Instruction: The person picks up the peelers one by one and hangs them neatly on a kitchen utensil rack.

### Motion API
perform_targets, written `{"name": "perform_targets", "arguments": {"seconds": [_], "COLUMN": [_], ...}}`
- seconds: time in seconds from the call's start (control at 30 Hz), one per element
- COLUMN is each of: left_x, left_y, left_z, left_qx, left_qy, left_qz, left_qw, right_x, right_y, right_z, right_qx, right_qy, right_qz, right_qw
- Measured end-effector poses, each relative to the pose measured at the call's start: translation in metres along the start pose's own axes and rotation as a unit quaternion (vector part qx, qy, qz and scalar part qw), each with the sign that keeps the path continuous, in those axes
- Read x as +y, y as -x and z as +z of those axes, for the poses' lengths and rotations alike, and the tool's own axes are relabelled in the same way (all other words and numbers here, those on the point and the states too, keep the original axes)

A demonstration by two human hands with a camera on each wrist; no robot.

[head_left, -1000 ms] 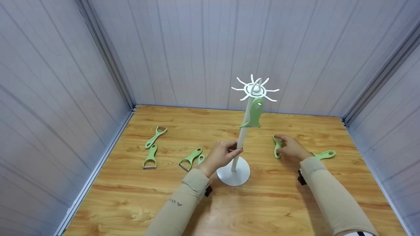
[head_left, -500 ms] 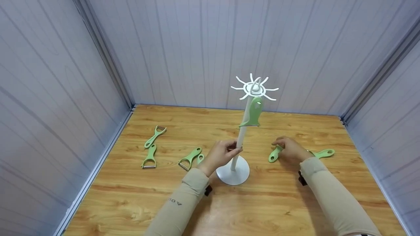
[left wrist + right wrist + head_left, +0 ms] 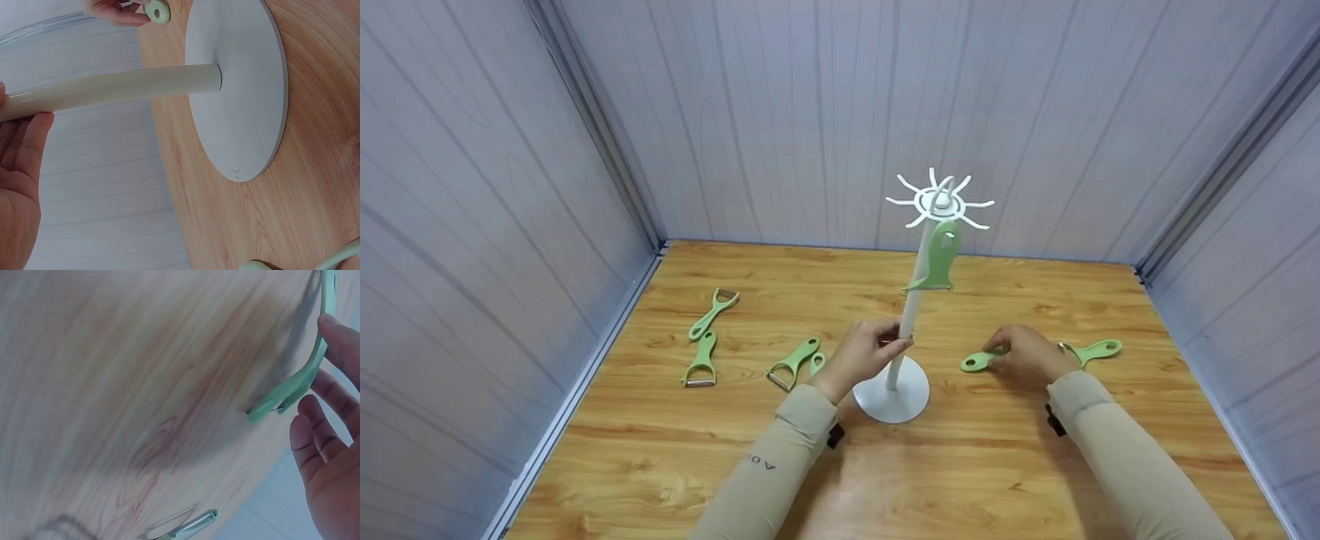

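My left hand (image 3: pixel 864 356) grips the pole (image 3: pixel 910 311) of a white stand with a round base (image 3: pixel 913 401) and a ring of hooks (image 3: pixel 940 202) on top. From a front hook hangs a green peeler (image 3: pixel 942 259), blade end down. To the right of the stand, my right hand (image 3: pixel 1027 356) pinches another green peeler (image 3: pixel 975 363) low over the table. Its holed handle end points left, and the hand covers the rest in the head view. The right wrist view shows this peeler (image 3: pixel 301 379) tilted, its forked end close to the wood, between thumb and fingers.
One green peeler (image 3: pixel 1099 350) lies right of my right wrist. On the left lie two peelers, an upper one (image 3: pixel 711 315) and a lower one (image 3: pixel 703 360). Beside my left wrist are another peeler (image 3: pixel 795 362) and a partly covered green handle (image 3: pixel 817 363). Panel walls enclose the wooden table (image 3: pixel 660 465).
My right hand has turned the held peeler, so its holed end swings from pointing toward me to pointing left. The left hand stays on the pole.
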State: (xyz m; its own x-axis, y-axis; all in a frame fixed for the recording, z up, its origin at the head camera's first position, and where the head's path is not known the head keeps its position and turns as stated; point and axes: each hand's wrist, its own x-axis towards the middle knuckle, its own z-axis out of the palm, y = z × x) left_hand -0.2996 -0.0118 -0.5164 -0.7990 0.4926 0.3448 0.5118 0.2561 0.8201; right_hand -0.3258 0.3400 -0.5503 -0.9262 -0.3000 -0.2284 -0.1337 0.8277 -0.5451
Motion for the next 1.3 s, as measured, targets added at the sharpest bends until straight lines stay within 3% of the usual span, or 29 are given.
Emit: {"name": "perform_targets", "arguments": {"seconds": [0.37,0.6,0.87,1.3], "left_x": [-0.001,0.000,0.000,0.000], "left_y": [0.000,0.000,0.000,0.000], "left_z": [0.001,0.001,0.002,0.000], "left_qx": [0.001,0.000,-0.009,-0.002], "left_qy": [-0.008,-0.017,-0.008,-0.003], "left_qz": [-0.001,-0.001,-0.008,-0.005], "left_qw": [1.0000,0.9999,0.9999,1.0000], "right_x": [-0.002,-0.006,-0.010,-0.016], "right_y": [0.006,0.008,0.017,0.032], "right_z": [0.005,0.009,0.008,-0.002], "right_qx": [-0.024,-0.034,-0.010,0.051], "right_qy": [0.015,-0.010,-0.027,-0.105], "right_qz": [-0.003,-0.036,-0.031,-0.030], "right_qw": [0.9996,0.9987,0.9991,0.9928]}}
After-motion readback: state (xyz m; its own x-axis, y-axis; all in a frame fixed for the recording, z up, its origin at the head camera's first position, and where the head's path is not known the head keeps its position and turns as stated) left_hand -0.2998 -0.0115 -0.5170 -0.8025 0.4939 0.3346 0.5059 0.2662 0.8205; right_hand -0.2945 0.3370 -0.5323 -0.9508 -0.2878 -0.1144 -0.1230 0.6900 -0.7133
